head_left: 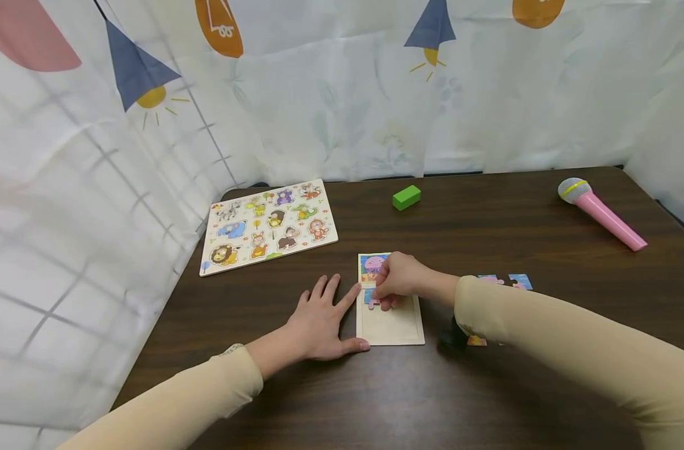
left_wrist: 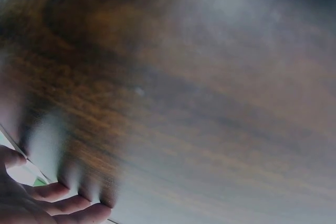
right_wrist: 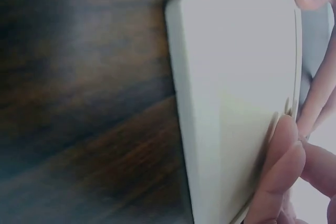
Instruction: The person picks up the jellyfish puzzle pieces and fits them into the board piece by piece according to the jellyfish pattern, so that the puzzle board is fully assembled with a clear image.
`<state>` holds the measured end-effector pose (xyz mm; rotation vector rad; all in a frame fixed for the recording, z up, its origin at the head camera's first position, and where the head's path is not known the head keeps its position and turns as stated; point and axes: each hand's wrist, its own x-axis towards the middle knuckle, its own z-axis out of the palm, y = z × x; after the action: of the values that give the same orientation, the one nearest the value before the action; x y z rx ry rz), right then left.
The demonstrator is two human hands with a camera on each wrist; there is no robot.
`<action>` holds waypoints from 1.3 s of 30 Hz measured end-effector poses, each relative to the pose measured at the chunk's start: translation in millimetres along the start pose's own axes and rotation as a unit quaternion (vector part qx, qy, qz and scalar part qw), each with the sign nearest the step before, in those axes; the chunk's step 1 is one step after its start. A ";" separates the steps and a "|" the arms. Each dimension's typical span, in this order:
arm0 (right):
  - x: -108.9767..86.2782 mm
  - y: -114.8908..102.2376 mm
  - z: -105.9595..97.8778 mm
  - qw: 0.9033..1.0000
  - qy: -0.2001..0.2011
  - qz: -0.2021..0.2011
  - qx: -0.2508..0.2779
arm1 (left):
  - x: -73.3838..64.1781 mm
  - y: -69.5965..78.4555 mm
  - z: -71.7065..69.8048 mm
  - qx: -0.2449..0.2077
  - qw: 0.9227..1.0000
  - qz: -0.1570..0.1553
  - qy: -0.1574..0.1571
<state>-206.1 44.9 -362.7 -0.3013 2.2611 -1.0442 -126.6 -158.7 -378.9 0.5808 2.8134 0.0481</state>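
A small pale wooden puzzle board (head_left: 390,329) lies on the dark table, a pink sea-creature picture (head_left: 372,262) at its far end. My right hand (head_left: 399,279) bends over the board and pinches a blue-and-pink jigsaw piece (head_left: 369,296) just below that picture. In the right wrist view, the thumb and fingers of the right hand (right_wrist: 281,169) meet low over the board (right_wrist: 241,56), mostly covering the piece. My left hand (head_left: 322,325) rests flat on the table with fingers spread, its thumb and index finger against the board's left edge.
Loose jigsaw pieces (head_left: 520,281) lie right of the board, partly hidden by the right sleeve. An animal puzzle board (head_left: 269,226) sits at the back left, a green block (head_left: 406,197) at the back middle, and a pink toy microphone (head_left: 606,217) at the back right.
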 end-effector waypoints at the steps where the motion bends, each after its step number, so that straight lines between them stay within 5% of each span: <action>1: 0.4 -1.1 -0.1 1.000 0.001 0.002 -0.002 | -0.3 0.2 -0.2 0.000 1.000 0.001 0.001; 21: -3.7 0.6 3.3 0.991 0.037 -0.029 -0.123 | -0.6 0.4 1.4 -0.009 1.000 0.004 0.003; 39: -4.0 0.2 6.5 0.990 0.046 -0.029 -0.133 | -0.5 -1.7 1.3 -0.014 1.000 0.004 0.003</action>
<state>-198.9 43.0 -364.3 -0.4403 2.4919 -0.7993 -126.5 -160.5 -380.2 0.5875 2.8119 0.0919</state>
